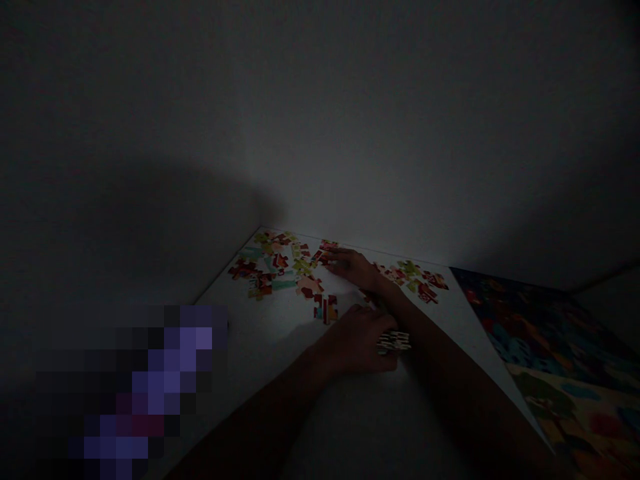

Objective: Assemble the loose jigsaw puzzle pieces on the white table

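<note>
In the dim head view, my left hand (357,337) wraps round a stack of jigsaw puzzle pieces (394,342), their pale edges facing right. Beyond it my right hand (354,268) reaches across the white surface (250,350), fingers stretched out and apart from the thumb. Its fingertips touch or hover just over puzzle pieces (320,255) by the wall; which of these, I cannot tell. Loose red, green and teal puzzle pieces (273,263) lie spread at the far left. One piece group (326,309) sits just beyond my left hand.
More puzzle pieces (420,277) lie to the right of my right forearm. A colourful printed mat or picture (555,360) borders the white surface on the right. A pale wall (350,153) rises behind. A pixelated purple patch (170,367) covers the lower left.
</note>
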Demonstrator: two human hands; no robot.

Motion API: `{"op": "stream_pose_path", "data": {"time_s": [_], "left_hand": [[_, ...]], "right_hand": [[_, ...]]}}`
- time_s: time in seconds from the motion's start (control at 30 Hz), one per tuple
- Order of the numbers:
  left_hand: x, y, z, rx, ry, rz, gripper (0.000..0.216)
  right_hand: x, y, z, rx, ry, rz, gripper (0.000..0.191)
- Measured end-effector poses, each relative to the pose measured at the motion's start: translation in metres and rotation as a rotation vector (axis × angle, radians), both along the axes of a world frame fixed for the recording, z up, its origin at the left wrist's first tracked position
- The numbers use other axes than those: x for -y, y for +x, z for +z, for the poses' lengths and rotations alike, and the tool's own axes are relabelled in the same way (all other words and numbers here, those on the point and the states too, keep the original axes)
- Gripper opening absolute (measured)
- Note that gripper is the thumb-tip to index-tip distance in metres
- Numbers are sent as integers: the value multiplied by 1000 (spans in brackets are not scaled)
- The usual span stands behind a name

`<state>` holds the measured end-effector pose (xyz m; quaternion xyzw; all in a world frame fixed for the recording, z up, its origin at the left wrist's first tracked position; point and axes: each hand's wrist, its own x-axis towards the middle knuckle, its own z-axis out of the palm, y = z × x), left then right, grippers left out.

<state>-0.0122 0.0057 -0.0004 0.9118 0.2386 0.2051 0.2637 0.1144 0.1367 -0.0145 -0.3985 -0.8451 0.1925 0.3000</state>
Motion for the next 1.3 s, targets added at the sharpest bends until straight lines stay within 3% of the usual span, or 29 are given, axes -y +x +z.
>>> {"op": "stream_pose_path", "data": {"time_s": [0.17, 0.4, 0.6, 0.8, 0.97, 1.17, 1.3], "left_hand": [[0, 1, -3, 5, 5, 8, 30], [0, 2, -3, 19, 15, -2, 32], [0, 2, -2, 9, 22, 13, 33], [-1, 2, -2, 11, 21, 17, 31], [-2, 3, -3, -2, 32, 79, 27], [-3, 4, -3, -1, 21, 120, 26], [-4, 5, -4, 31, 8, 137, 31]], "right_hand": [[7, 8, 2, -14, -99, -150, 19], [8, 8, -2, 82, 64, -247, 23], [5, 12, -12, 112, 78, -271, 42], [7, 15, -3, 178, -26, -272, 51], [8, 21, 10, 184, -125, -192, 41], [9, 23, 17, 207, -194, -227, 34], [11, 23, 18, 1, -284, -256, 34]]}}
